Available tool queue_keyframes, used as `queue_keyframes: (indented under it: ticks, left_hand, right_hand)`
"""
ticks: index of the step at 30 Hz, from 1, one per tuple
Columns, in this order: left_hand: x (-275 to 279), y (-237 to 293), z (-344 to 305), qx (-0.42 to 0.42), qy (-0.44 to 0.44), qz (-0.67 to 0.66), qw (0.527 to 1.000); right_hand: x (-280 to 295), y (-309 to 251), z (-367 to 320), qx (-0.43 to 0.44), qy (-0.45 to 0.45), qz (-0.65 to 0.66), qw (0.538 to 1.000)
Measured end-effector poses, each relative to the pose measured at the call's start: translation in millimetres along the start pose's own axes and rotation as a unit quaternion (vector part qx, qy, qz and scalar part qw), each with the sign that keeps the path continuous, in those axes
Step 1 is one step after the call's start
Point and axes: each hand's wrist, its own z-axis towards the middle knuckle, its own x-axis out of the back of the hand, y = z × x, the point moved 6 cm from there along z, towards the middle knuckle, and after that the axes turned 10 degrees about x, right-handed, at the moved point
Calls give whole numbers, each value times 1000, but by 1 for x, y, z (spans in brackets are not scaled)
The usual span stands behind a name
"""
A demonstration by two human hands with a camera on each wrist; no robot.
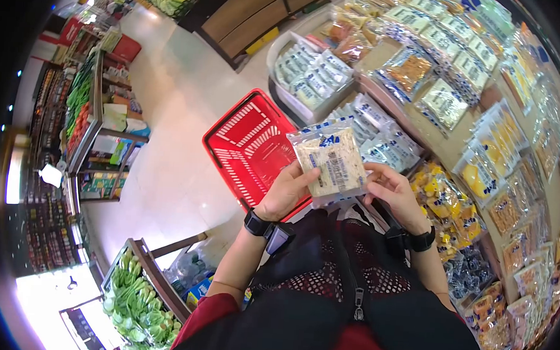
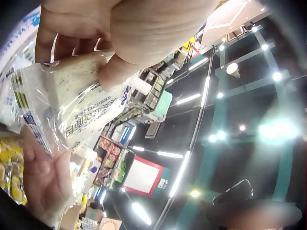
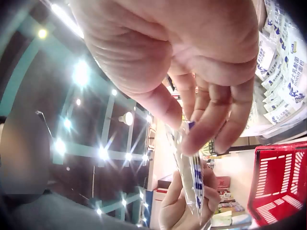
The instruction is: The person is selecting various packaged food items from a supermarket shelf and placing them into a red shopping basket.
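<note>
A flat bread packet [image 1: 332, 164] in clear plastic, with blue and dark print, is held in front of my body in the head view. My left hand [image 1: 285, 191] grips its left side, thumb across the front. At the opposite edge, my right hand [image 1: 396, 192] pinches the wrapper between thumb and fingers. The left wrist view shows the printed face of the packet [image 2: 84, 103] under the left thumb. From the right wrist, the packet [image 3: 189, 167] appears edge-on between both hands. Behind and below it stands a red shopping basket [image 1: 269, 168].
A white bin [image 1: 278, 80] of small white packets stands beyond the basket. Packaged breads fill the display [image 1: 416, 106] on the right, with yellow packets [image 1: 446, 199] close by my right hand. Vegetable stands [image 1: 140, 301] line the left, across the pale floor [image 1: 161, 137].
</note>
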Motion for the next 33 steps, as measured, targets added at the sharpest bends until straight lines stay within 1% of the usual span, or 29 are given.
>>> queue_keyframes:
  ticks: [1, 2, 4, 5, 6, 8, 9, 10, 12, 13, 15, 16, 18, 19, 20, 21, 22, 24, 25, 29, 30, 31, 32, 33]
  left_hand:
    - [19, -3, -4, -1, 40, 1, 999]
    - [41, -7, -7, -2, 81, 1, 997]
    - [90, -10, -9, -22, 145, 8, 989]
    - [119, -16, -8, -29, 180, 4, 983]
    - [151, -24, -7, -35, 215, 0, 976]
    - [205, -42, -5, -19, 255, -28, 966]
    - [229, -53, -2, -10, 272, -40, 961]
    - [253, -66, 5, -1, 268, -57, 962]
    - [310, -106, 21, 36, 298, -45, 953]
    - [327, -121, 29, 40, 295, -50, 953]
    - [358, -159, 41, 130, 325, -42, 936]
    - [372, -177, 51, 136, 320, -44, 937]
    - [394, -218, 72, 145, 267, -74, 950]
    - [405, -238, 85, 151, 262, -76, 950]
    - [419, -259, 97, 164, 284, -53, 943]
    - [421, -271, 103, 178, 306, -34, 935]
    - [423, -282, 109, 185, 301, -39, 935]
    - [428, -303, 118, 232, 314, 44, 920]
    - [428, -316, 123, 226, 342, 16, 912]
    - [436, -361, 147, 220, 309, -2, 925]
    - [440, -359, 148, 221, 344, 96, 908]
    - [440, -357, 148, 219, 374, 193, 880]
    - [431, -363, 150, 224, 370, 189, 882]
    - [412, -335, 140, 252, 460, 264, 810]
  right_hand:
    - [-1, -1, 1, 8, 20, -39, 999]
    - [-2, 4, 3, 1, 16, -37, 999]
    - [10, 10, 5, -3, 48, -127, 991]
    - [14, 11, 4, -25, 67, -131, 989]
    - [14, 11, 3, -33, 64, -131, 989]
    - [16, 11, -4, -42, 68, -138, 987]
    - [18, 14, -7, -47, 82, -130, 987]
    - [20, 15, -9, -54, 85, -134, 986]
    - [23, 17, -13, -72, 100, -160, 979]
    - [22, 17, -15, -77, 103, -164, 978]
    - [21, 17, -19, -104, 118, -183, 970]
    - [21, 18, -21, -108, 124, -186, 969]
    - [25, 20, -27, -131, 145, -187, 963]
    - [27, 19, -29, -141, 157, -195, 958]
    - [27, 18, -31, -145, 163, -198, 956]
    - [29, 16, -36, -155, 192, -189, 950]
    - [31, 15, -40, -165, 220, -181, 944]
    - [30, 16, -49, -178, 228, -203, 935]
    - [29, 16, -54, -191, 244, -204, 929]
    - [23, 14, -72, -222, 301, -210, 903]
    - [23, 15, -77, -229, 317, -203, 898]
    - [22, 16, -81, -226, 307, -216, 899]
    - [20, 14, -84, -231, 310, -220, 896]
    - [19, 13, -85, -232, 319, -220, 892]
